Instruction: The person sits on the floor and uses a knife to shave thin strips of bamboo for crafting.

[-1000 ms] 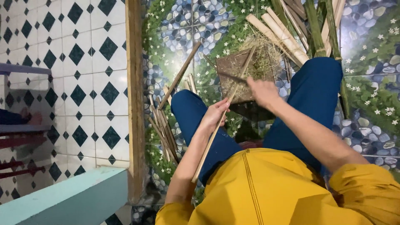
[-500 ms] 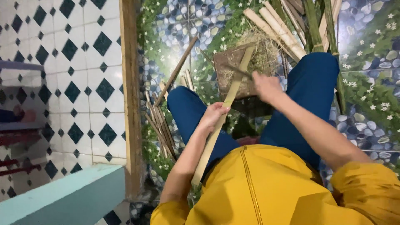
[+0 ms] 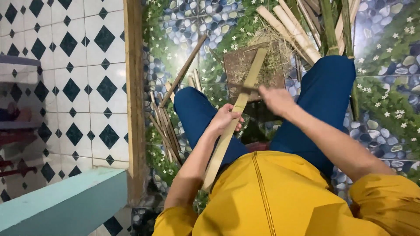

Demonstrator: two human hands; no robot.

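Raised since the earlier frame, the bamboo slat stays in the left hand, grip closed. Right hand clasps a blade beside it. Beyond: pebble-print floor, split strips.

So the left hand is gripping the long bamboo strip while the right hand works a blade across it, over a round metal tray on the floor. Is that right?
Not quite. In the head view the left hand grips the bamboo strip and the right hand holds a blade across it, but beneath lies a square brown board strewn with shavings, not a round metal tray.
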